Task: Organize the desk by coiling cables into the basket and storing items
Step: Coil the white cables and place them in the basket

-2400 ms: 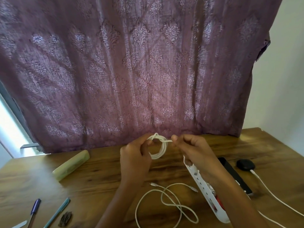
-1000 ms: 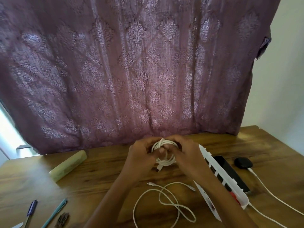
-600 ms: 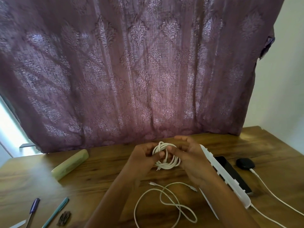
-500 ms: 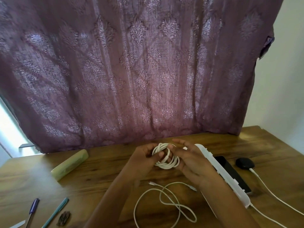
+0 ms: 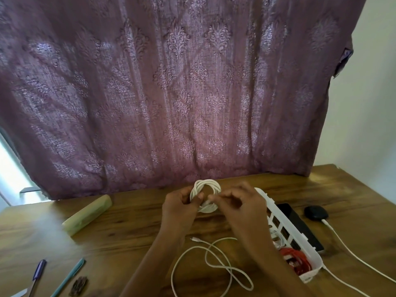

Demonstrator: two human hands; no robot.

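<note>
Left hand [image 5: 182, 207]: fingers curled round the left side of the coiled white cable [image 5: 206, 182], thumb pressed against it. Right hand [image 5: 242, 207]: fingers bent, tips pinching the coil's lower strands; slight blur here. The coil sits between both sets of fingers, raised off the table [image 5: 128, 232]. White basket [image 5: 309, 274] lies just right of the right fingers, with a red cable [image 5: 300, 262] inside. Loose white cable [image 5: 214, 264] lies on the table, nearer the person than the fingers.
</note>
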